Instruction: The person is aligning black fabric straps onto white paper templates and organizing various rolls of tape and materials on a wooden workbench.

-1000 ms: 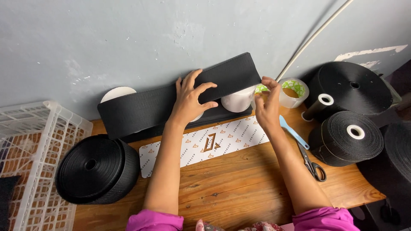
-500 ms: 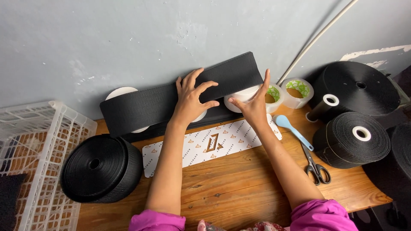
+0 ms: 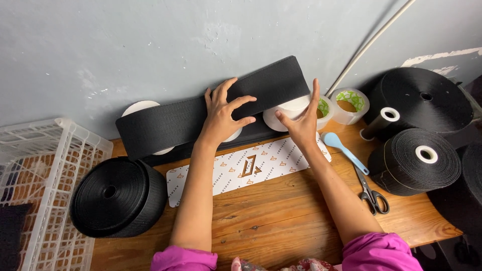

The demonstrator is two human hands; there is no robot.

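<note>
Black strip (image 3: 170,120) under left hand (image 3: 223,118), beside crate (image 3: 45,165).

Bare forearms, bright magenta short sleeves, red patterned cloth between them

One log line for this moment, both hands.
left hand: fingers spread on black strap | right hand: touching white tape roll | scissors: idle on table

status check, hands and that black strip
Left hand spread flat on black strip. Right hand at white tape roll, open. Strip lies across the rolls by the wall.
</note>
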